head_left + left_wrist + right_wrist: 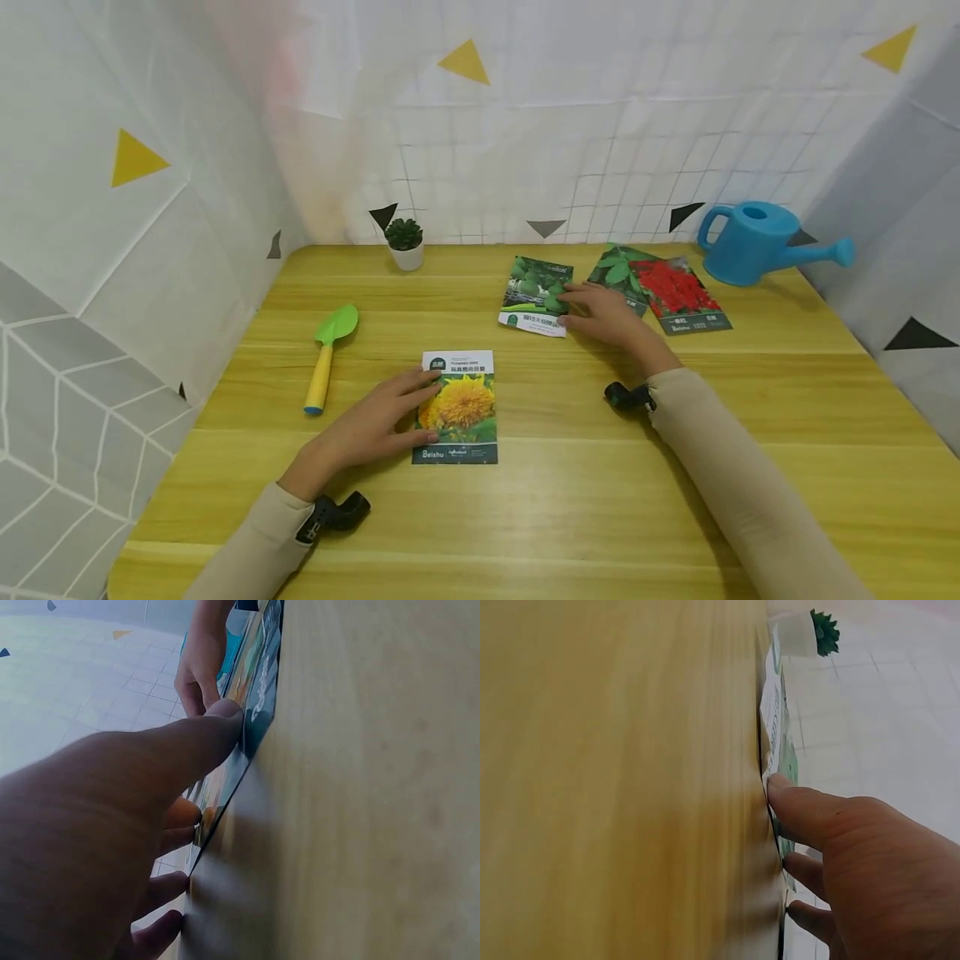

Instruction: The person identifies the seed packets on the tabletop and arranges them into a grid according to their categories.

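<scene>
A seed packet with a yellow flower (467, 406) lies flat in front of my left hand (378, 421). That hand rests thumb and fingertips on the packet's left side; the left wrist view shows the thumb (225, 720) on its printed face. Farther back, my right hand (603, 315) touches the right side of a green-leaf seed packet (534, 292). Its thumb (799, 799) lies at the packet's white edge in the right wrist view. Beside that hand, a red-flower packet (678, 293) partly covers another green packet (617, 268).
A toy trowel (322, 367) with green blade and yellow handle lies at the left. At the back stands a small potted succulent (406, 250). A blue watering can (752, 242) occupies the back right corner, near the white cloth wall (510, 167).
</scene>
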Motion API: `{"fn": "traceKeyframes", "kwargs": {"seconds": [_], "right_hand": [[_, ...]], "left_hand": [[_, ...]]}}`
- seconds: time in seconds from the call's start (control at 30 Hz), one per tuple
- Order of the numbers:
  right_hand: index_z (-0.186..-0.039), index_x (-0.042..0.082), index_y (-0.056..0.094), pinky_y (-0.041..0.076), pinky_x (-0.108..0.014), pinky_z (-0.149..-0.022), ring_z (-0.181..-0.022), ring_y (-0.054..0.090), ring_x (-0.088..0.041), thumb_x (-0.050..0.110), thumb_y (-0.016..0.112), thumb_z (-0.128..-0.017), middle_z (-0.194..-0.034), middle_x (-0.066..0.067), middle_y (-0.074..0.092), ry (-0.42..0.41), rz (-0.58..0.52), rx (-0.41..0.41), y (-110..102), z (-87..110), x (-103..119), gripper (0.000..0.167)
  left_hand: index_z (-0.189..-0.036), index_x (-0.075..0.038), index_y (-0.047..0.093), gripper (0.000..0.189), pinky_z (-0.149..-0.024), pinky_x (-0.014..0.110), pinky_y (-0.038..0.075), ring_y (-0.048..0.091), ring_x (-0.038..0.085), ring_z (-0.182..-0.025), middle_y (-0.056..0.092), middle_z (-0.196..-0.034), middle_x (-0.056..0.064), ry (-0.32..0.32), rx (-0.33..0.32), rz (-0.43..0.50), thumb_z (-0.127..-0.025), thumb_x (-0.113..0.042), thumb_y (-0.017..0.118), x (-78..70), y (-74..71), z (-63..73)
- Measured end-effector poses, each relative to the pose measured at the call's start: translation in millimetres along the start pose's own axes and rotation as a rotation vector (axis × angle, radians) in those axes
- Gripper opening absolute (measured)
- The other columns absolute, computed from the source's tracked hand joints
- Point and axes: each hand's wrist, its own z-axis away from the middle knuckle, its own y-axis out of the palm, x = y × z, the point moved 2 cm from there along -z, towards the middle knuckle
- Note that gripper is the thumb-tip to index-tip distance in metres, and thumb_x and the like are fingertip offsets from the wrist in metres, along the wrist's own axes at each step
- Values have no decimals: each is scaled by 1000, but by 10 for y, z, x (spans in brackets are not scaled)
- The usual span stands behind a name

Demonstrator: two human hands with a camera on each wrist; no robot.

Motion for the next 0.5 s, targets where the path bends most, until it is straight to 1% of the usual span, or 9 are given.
{"fn": "traceKeyframes", "kwargs": {"seconds": [0.17, 0.3, 0.5], "right_hand": [[-150, 8, 58, 16, -74, -114, -150, 26, -47, 37, 65, -105, -161, -19, 39, 5, 7, 5, 36, -85, 63, 54], [-149, 9, 59, 12, -74, -115, -151, 24, -46, 38, 65, -105, -162, -17, 40, -5, -2, 13, 57, -162, 154, 54], [-148, 9, 60, 11, -76, -114, -151, 25, -44, 37, 68, -103, -160, -16, 42, -21, -17, 5, 114, -283, 301, 53]], "left_hand": [[-159, -8, 44, 75, -120, 57, 27, 23, 34, -154, 31, -168, 8, -13, 14, -4, -102, -51, 65, -6, 2, 4], [-160, -9, 43, 75, -120, 57, 26, 21, 33, -155, 30, -168, 6, -19, 22, -10, -102, -52, 64, 0, 3, 9], [-160, -9, 43, 75, -121, 56, 25, 20, 33, -155, 30, -168, 5, -23, 23, -5, -102, -52, 64, -6, -5, 9]]}}
